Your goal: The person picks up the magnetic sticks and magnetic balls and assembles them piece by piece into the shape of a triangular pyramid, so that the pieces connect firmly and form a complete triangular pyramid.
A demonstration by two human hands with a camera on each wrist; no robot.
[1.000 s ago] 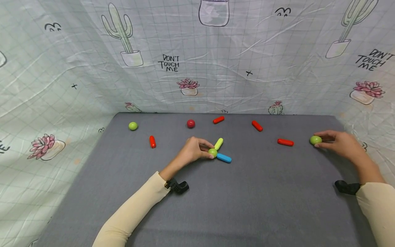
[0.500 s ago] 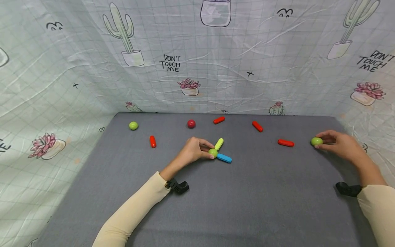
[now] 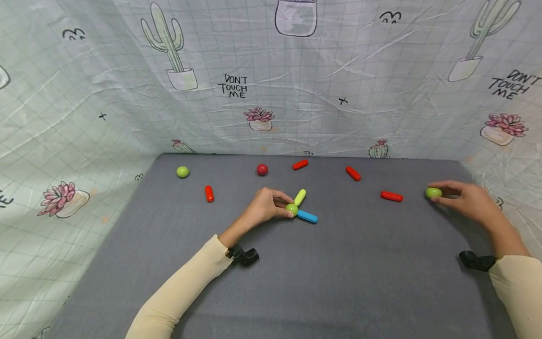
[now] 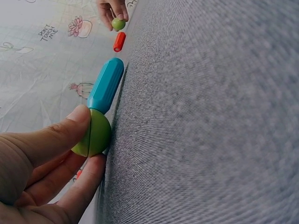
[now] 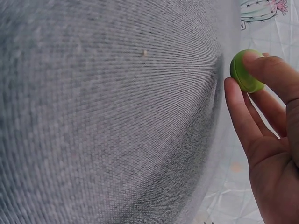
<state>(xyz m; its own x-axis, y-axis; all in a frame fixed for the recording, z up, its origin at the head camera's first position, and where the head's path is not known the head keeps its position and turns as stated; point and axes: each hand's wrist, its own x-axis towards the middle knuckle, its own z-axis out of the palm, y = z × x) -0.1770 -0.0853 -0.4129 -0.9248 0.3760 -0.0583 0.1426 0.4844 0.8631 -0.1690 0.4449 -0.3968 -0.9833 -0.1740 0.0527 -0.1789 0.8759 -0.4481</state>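
Note:
Near the middle of the grey cloth, my left hand (image 3: 267,207) pinches a green ball (image 4: 97,135) between thumb and fingers. A blue rod (image 3: 307,216) and a yellow-green rod (image 3: 300,197) meet that ball at angles; in the left wrist view the blue rod's end touches it. Far to the right, my right hand (image 3: 467,200) holds another green ball (image 5: 246,71) by thumb and fingertips, low over or on the cloth; which of these I cannot tell. A red rod (image 3: 391,196) lies just left of that hand, apart from the ball.
More red rods lie toward the back: one (image 3: 300,164) near the middle, one (image 3: 353,173) to its right, one (image 3: 209,194) at left. A red ball (image 3: 262,169) and a green ball (image 3: 182,172) sit near the rear edge. A patterned curtain (image 3: 305,94) rises behind.
Both hands stay almost where they were, each still holding its green ball. The right hand's fingers shift very slightly on its ball; the rods and other balls keep their places.

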